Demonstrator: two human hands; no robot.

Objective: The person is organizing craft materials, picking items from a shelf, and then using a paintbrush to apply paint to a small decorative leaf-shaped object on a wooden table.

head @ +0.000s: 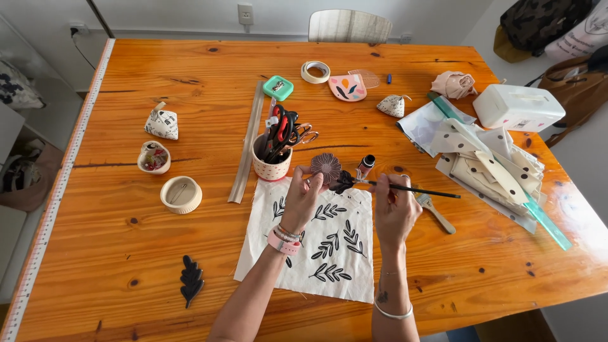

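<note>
Head view, looking down on two bare hands above a wooden table (158, 253). Left hand (301, 199) raised, fingers (310, 183) closed on a round flower-shaped stamp (325, 166), carved face turned up and dark with paint. Right hand (396, 209) just beside it, fingers (387, 190) pinched around a thin dark paintbrush (411, 189), held nearly level, bristle tip touching a dark patch at the stamp's lower right edge. Pink watch strap (283, 244) on left wrist, pale bangle (392, 313) on right forearm.

Directly beneath both hands: white cloth square (335, 253) lying flat, printed with black leafy sprigs. Just behind the stamp, small dark-capped paint bottle (365, 163) standing upright. Right of the right hand, wooden-handled brush (434, 212) lying on the table. Left of the stamp, dotted cup (271, 166) holding scissors and pens, with a long grey strip (247, 149) beside it.

Farther out: black leaf-shaped stamp (191, 280) near the front left; round cream dish (181, 194), small bowl (154, 158) and printed fabric pouch (161, 123) at left. At right, heap of dotted cream fabric pieces (487, 161) with a green ruler (544, 221), and a white box (518, 107) behind. Toward the far edge, tape roll (315, 71) and green tin (278, 87).
</note>
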